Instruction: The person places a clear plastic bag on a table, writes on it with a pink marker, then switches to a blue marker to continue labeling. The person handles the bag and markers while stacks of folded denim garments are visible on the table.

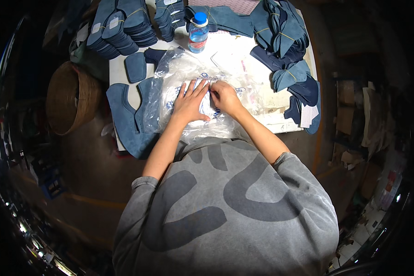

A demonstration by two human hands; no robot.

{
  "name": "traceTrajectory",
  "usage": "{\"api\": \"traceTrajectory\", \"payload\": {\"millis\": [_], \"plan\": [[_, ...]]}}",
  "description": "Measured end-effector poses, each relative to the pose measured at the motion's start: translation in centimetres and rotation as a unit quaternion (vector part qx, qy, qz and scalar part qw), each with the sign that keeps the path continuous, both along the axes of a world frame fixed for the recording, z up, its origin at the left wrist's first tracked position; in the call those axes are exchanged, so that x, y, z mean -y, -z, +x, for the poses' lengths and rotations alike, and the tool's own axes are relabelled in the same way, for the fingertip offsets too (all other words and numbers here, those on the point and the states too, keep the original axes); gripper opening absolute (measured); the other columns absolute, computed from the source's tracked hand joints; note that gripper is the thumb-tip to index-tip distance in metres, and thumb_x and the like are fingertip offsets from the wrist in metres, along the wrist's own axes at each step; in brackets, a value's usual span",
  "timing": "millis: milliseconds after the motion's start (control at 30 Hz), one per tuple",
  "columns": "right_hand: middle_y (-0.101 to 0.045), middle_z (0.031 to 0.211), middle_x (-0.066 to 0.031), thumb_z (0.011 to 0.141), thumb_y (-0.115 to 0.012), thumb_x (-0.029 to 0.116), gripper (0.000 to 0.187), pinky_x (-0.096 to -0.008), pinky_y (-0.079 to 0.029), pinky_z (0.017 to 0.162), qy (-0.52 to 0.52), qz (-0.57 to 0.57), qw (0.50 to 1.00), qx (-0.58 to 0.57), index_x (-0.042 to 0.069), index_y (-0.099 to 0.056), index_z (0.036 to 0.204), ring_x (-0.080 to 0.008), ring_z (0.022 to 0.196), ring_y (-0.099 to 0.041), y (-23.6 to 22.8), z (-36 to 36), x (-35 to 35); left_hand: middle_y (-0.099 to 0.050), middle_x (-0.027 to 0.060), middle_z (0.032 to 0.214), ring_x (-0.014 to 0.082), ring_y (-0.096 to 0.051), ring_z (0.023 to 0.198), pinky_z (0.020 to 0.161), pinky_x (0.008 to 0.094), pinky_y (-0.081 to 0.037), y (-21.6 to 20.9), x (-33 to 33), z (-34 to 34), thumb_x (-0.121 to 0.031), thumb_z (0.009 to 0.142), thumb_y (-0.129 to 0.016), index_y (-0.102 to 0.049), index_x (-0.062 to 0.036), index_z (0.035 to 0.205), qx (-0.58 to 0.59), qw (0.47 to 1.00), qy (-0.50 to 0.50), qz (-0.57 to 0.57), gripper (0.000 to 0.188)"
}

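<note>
A clear plastic bag (168, 69) with blue print lies crumpled on the table in front of me, with something white under or inside it. My left hand (188, 105) rests flat on the bag, fingers spread and the thumb pointing right. Close beside it, my right hand (225, 97) is closed, its fingertips pinched together against the printed plastic. What the pinch holds, if anything, is too small to make out. Just beyond the hands lies a thin bent metal rod (215, 59). Blue-grey cut pieces (123, 115) lie at the bag's left.
A bottle (198, 34) with a blue cap stands behind the bag. Banded stacks of blue-grey pieces (135, 23) fill the back left; more bundles (283, 30) line the right side. A woven basket (71, 99) stands left of the white table (271, 103).
</note>
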State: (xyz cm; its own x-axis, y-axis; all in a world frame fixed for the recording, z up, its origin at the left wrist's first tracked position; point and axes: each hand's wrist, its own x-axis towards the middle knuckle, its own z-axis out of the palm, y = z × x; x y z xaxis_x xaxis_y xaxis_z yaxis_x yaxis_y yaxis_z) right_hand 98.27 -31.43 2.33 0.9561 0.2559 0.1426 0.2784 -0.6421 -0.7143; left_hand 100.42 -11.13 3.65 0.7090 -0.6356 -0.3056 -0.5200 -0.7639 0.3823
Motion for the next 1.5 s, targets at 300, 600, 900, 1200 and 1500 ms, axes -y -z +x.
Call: {"api": "traceTrajectory", "payload": {"millis": [300, 600, 900, 1200, 1500], "plan": [[-0.068, 0.087, -0.0204, 0.083, -0.072, 0.001, 0.005, -0.0508, -0.056, 0.078, 0.012, -0.005, 0.999, 0.035, -0.001, -0.067, 0.084, -0.0434, 0.085, -0.067, -0.4, 0.9, 0.4, -0.015, -0.0012, 0.182, 0.0299, -0.011, 0.168, 0.135, 0.0561, -0.006, -0.3, 0.2, 0.1, -0.061, 0.058, -0.097, -0.017, -0.0249, 0.175, -0.015, 0.999, -0.006, 0.032, 0.146], [-0.068, 0.085, -0.021, 0.081, -0.071, -0.002, 0.005, -0.0499, -0.055, 0.077, -0.014, 0.015, 1.0, -0.004, -0.002, -0.068, 0.085, -0.0432, 0.083, -0.067, 0.0, 0.2, 0.3, -0.014, -0.0008, 0.183, 0.0306, -0.01, 0.168, 0.135, 0.0563, -0.005, -0.2, 0.2, 0.0, -0.062, 0.057, -0.097, -0.014, -0.0262, 0.175, -0.014, 1.0, -0.008, 0.026, 0.149], [-0.068, 0.085, -0.0211, 0.082, -0.071, -0.001, 0.005, -0.0489, -0.055, 0.077, -0.052, 0.019, 0.997, -0.045, -0.002, -0.068, 0.086, -0.0424, 0.084, -0.067, 0.5, -0.3, 0.9, -0.013, 0.001, 0.183, 0.0317, -0.008, 0.168, 0.136, 0.0541, -0.005, -0.4, 0.3, 0.2, -0.062, 0.06, -0.095, -0.012, -0.0277, 0.176, -0.032, 0.999, -0.003, 0.04, 0.146], [-0.07, 0.086, -0.0208, 0.091, -0.073, 0.009, 0.011, -0.0426, -0.056, 0.07, 0.146, 0.075, 0.985, -0.046, -0.001, -0.068, 0.091, -0.0345, 0.073, -0.07, -0.1, 1.0, 0.9, -0.013, 0.0014, 0.183, 0.0321, -0.009, 0.168, 0.135, 0.0558, -0.005, 0.0, 0.3, 0.1, -0.062, 0.06, -0.096, -0.014, -0.0258, 0.175, -0.024, 0.999, -0.009, 0.033, 0.146], [-0.064, 0.085, -0.0157, 0.092, -0.073, 0.006, 0.012, -0.0387, -0.051, 0.067, 0.075, 0.091, 0.992, -0.053, 0.0, -0.063, 0.092, -0.0292, 0.072, -0.063, 1.5, -0.3, 0.0, -0.022, 0.0061, 0.18, 0.0299, -0.014, 0.167, 0.135, 0.0551, -0.006, 0.9, -0.5, -0.4, -0.063, 0.06, -0.095, -0.018, -0.0194, 0.174, 0.0, 0.999, -0.033, -0.019, 0.145]]}}
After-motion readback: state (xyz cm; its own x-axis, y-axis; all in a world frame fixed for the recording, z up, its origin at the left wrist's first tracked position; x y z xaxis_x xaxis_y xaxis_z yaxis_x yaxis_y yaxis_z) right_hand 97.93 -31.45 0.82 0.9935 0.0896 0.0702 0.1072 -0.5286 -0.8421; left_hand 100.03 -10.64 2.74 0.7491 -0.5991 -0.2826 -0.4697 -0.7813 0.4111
